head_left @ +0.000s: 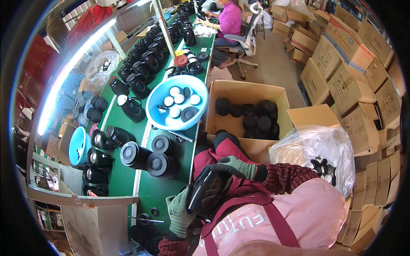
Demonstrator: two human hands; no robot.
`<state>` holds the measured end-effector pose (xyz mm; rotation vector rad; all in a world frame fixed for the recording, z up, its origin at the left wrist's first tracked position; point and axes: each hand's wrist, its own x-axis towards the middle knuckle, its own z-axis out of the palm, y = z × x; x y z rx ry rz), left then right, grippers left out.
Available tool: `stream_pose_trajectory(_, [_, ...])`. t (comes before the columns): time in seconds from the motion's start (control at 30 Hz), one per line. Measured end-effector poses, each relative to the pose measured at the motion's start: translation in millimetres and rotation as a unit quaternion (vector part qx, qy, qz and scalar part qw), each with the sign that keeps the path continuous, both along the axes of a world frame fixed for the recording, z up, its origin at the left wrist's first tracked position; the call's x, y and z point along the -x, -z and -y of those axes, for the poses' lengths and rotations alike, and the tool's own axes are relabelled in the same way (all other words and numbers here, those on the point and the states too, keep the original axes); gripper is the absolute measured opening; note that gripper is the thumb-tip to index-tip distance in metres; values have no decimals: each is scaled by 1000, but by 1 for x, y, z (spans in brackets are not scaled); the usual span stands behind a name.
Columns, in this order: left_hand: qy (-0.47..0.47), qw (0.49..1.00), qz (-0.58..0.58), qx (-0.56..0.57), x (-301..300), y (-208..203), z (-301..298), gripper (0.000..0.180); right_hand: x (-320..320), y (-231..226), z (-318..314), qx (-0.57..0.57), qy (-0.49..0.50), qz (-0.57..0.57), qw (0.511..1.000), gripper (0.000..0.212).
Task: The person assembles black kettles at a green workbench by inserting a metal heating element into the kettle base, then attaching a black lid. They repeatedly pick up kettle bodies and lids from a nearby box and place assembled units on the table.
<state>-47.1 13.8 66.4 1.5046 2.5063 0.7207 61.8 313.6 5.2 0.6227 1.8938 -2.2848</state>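
Note:
A glossy black jug body [210, 190] is held tilted over my lap, between my two gloved hands. My left hand [181, 211], in a grey-green glove, grips its lower left end. My right hand [238, 167], gloved alike, is closed over its upper end; some of its fingers are hidden behind the jug. On the green bench beside my left hand stand several black jug bodies [162, 164], their round ends up. A small black ring [154, 211] and a thin metal rod [149, 220] lie near the left glove.
A blue basin [150, 112] holds white and black lids. Jugs with handles [133, 109] line the bench. Right of it stand a carton [247, 87] of black round parts and a plastic bag [341, 147] of small parts. Stacked cartons [346, 91] flank the aisle; a person [230, 19] sits farther along.

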Motion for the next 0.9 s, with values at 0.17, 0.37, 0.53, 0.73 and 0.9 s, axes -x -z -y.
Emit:
stream_pose_trajectory(0.17, [-194,793,561,-136,7,32,12,63,-6,15,-17,179,-100,-53,977,41])
stream_pose_trajectory(0.37, [-133,766,589,-221,-10,86,46,67,0,10,-7,52,-157,-71,984,38])
stream_pose_trajectory(0.53, [-188,646,659,-337,-17,131,54,55,50,-15,3,15,-268,-106,957,42])
stream_pose_trajectory(0.73, [-195,948,87,-236,-46,127,43,64,193,1,76,-493,-94,-249,828,99])
stream_pose_trajectory(0.9, [-277,949,-114,-96,-75,131,56,77,261,27,154,-655,-214,-46,723,129])
